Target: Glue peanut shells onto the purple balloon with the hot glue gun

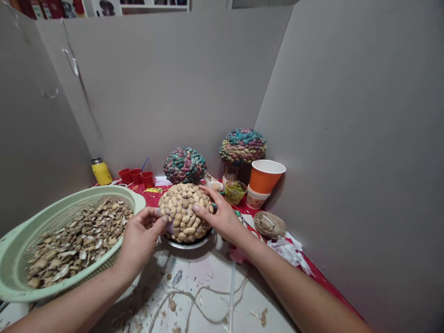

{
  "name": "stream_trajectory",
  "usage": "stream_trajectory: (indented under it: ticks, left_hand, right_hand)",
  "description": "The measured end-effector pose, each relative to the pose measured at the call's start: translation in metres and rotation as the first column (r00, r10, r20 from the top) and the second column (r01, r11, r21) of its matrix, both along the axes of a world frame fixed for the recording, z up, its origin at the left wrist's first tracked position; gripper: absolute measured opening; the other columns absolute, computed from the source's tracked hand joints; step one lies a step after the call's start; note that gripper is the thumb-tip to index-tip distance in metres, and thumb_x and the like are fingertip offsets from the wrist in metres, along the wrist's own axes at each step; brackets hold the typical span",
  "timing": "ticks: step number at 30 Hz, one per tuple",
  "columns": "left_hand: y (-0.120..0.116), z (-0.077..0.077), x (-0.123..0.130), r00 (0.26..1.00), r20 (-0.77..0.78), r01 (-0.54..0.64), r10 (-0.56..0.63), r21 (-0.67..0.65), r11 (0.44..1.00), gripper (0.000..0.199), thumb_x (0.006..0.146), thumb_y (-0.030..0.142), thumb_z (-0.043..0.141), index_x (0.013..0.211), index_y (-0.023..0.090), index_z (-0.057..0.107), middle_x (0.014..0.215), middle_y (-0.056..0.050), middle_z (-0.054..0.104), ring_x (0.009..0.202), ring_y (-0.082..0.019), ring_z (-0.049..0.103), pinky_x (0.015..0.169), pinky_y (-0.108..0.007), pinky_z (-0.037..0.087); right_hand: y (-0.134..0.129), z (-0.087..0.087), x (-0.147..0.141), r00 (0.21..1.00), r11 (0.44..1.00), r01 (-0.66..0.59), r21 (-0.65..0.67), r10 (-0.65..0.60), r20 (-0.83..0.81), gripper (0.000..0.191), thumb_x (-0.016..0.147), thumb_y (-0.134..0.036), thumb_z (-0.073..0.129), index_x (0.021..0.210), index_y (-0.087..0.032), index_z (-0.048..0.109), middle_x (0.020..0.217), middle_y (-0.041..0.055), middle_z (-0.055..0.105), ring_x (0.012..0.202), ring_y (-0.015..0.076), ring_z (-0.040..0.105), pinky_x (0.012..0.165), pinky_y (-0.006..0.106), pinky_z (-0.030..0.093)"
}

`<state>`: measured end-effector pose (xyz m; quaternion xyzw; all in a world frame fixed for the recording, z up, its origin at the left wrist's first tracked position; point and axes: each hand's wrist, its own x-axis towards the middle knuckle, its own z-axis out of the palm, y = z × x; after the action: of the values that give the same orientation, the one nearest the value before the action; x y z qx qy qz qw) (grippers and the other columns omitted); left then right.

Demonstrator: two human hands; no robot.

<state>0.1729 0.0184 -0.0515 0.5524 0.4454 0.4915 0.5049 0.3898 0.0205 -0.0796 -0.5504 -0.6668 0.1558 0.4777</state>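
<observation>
A dome covered in tan peanut shells (189, 208) sits in a shallow metal bowl (187, 246) on the table. A pale lilac patch shows bare on its left side. Beside that patch, my left hand (140, 236) has thumb and forefinger pinched together against the dome's edge; whatever is between the fingertips is hidden. My right hand (220, 215) lies on the dome's right side, its thumb and fingers stretched apart over the shells. To the left, a light green plastic colander (138, 199) holds a heap of loose peanut shells (79, 240).
Two painted shell domes (185, 165) (243, 145) stand behind. Red cups (136, 176) and a yellow bottle (101, 172) are at back left. Orange paper cup (265, 180), twine coil (269, 225) and scissors (255, 230) lie right. Grey panels (166, 78) enclose the table; loose string (208, 317) lies in front.
</observation>
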Motion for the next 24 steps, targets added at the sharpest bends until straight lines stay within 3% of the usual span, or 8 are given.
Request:
stream_trajectory:
  ticks: [8, 16, 24]
  left_hand:
    - [-0.003, -0.014, -0.004, 0.999, -0.016, -0.031, 0.032, 0.061, 0.998, 0.021, 0.065, 0.028, 0.076, 0.080, 0.016, 0.067, 0.074, -0.001, 0.070, 0.071, -0.015, 0.063, 0.070, -0.024, 0.051]
    - [0.001, -0.033, -0.004, 0.997, -0.052, -0.050, 0.059, 0.165, 0.985, 0.017, 0.073, 0.029, 0.071, 0.083, 0.017, 0.065, 0.076, 0.000, 0.069, 0.071, -0.015, 0.063, 0.069, -0.024, 0.052]
    - [0.002, -0.040, -0.001, 0.993, -0.086, -0.067, 0.086, 0.198, 0.978, 0.018, 0.074, 0.031, 0.071, 0.082, 0.016, 0.068, 0.078, -0.002, 0.071, 0.074, -0.017, 0.064, 0.071, -0.027, 0.053]
  right_hand:
    - [-0.001, 0.001, -0.001, 1.000, 1.000, -0.001, 0.013, 0.001, -0.001, 0.062, 0.082, -0.055, 0.059, 0.132, -0.021, 0.050, 0.132, 0.0111, 0.052, 0.120, 0.0298, 0.049, 0.104, 0.045, 0.038]
    - [0.001, -0.001, 0.000, 1.000, 1.000, 0.012, -0.008, -0.011, 0.015, 0.065, 0.082, -0.057, 0.057, 0.134, -0.019, 0.049, 0.134, 0.0114, 0.050, 0.122, 0.0299, 0.048, 0.105, 0.047, 0.037]
    - [0.000, -0.001, -0.001, 1.000, 1.000, 0.005, 0.001, -0.005, 0.012, 0.064, 0.082, -0.055, 0.057, 0.134, -0.019, 0.049, 0.134, 0.0120, 0.050, 0.122, 0.0303, 0.048, 0.104, 0.047, 0.037]
